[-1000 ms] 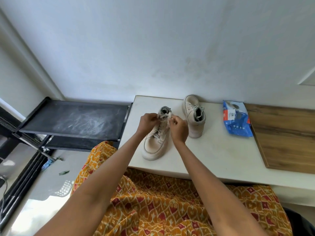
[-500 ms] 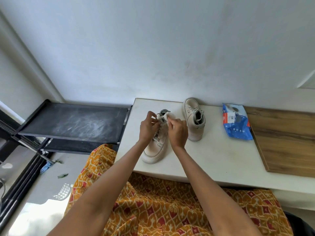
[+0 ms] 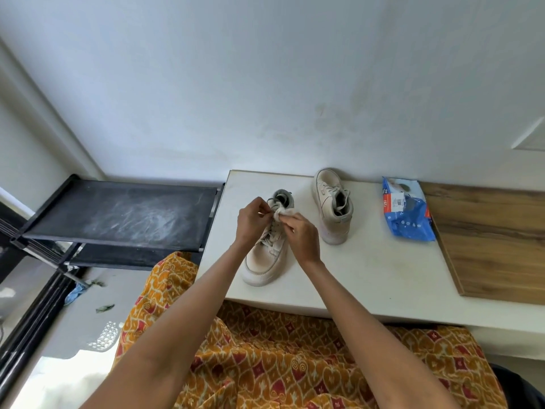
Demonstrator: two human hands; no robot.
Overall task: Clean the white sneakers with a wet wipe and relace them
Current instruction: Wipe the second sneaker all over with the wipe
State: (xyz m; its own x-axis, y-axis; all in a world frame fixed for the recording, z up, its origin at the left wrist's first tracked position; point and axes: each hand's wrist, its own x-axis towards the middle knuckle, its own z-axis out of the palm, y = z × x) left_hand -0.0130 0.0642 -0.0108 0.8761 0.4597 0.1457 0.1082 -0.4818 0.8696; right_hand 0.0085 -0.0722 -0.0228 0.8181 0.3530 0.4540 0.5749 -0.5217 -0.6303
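Two off-white sneakers stand on a white table. The near sneaker points its toe toward me; the far sneaker stands to its right, toe toward the wall. My left hand pinches a lace end at the near sneaker's upper eyelets. My right hand holds a crumpled white wet wipe against the laces near the tongue. Both hands hide the middle of that shoe.
A blue wet-wipe packet lies right of the far sneaker. A wooden board covers the table's right end. A black shelf rack stands left of the table. Orange patterned cloth covers my lap below the table edge.
My left hand's fingers have shifted up along the lace at the shoe's collar. The right hand stays on the wipe. The camera has tilted slightly, so everything sits lower in view.
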